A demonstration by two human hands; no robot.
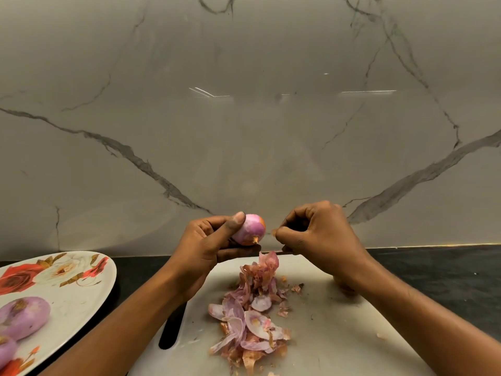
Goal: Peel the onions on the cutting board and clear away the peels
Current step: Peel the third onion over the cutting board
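One onion [248, 230] is up in the air at the middle of the frame, over the far edge of the cutting board [339, 335]. Our left hand [214, 240] grips it, thumb over the top and fingers curled beneath, with the root end turned down and to the right. Our right hand [317, 232], just beside it, has its fingers curled in tight and pinches a small scrap of peel [273, 232] between thumb and forefinger. The scrap looks free of the bulb, though it is too small for us to be sure.

We see a few ways this could go wrong. The onion is mostly bare and looks slick, so a hard tug at the orange patch left near its top could twist it out of our left grip and drop it onto the heap of peels [252, 316]. The scrap is light and held near the board's far edge, so letting go there could land it on the dark counter [433, 267] instead of the heap. When we sweep up, the stray flakes to the right of the heap would be easy to miss.

Counting:
- one onion in hand
- two peeled onions [24, 316] on the flowered plate [70, 308] at lower left, the nearer one cut off by the frame edge
- one plate
- one board
- one main heap of peels, with a handful of loose bits beside it

A brownish shape under our right wrist is too hidden to name.
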